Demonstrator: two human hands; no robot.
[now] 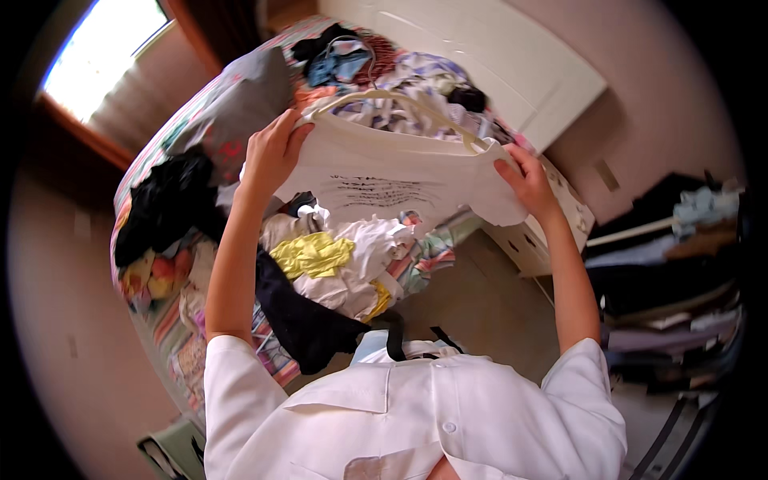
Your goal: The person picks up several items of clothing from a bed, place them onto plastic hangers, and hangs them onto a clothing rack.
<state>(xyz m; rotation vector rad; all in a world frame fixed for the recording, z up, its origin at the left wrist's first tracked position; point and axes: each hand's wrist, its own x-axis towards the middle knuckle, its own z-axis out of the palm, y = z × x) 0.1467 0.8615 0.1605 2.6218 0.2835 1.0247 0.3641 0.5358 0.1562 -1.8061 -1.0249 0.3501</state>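
Observation:
A white T-shirt (384, 162) with dark printed writing on its front is spread between my two hands in midair. A cream clothes hanger (414, 108) sits inside its neckline, its metal hook pointing away from me. My left hand (275, 144) pinches the shirt's left shoulder by the hanger's end. At the other shoulder, my right hand (528, 183) grips the fabric near the sleeve. Below the shirt lie crumpled white clothes and a yellow garment (313, 254) on the bed.
The bed (165, 324) has a striped cover and piles of clothes. A grey pillow (240, 114) and black clothing (168, 204) lie left. A white headboard (480, 54) stands behind. At right are a white drawer cabinet (540, 240) and a rack of hanging clothes (666, 288).

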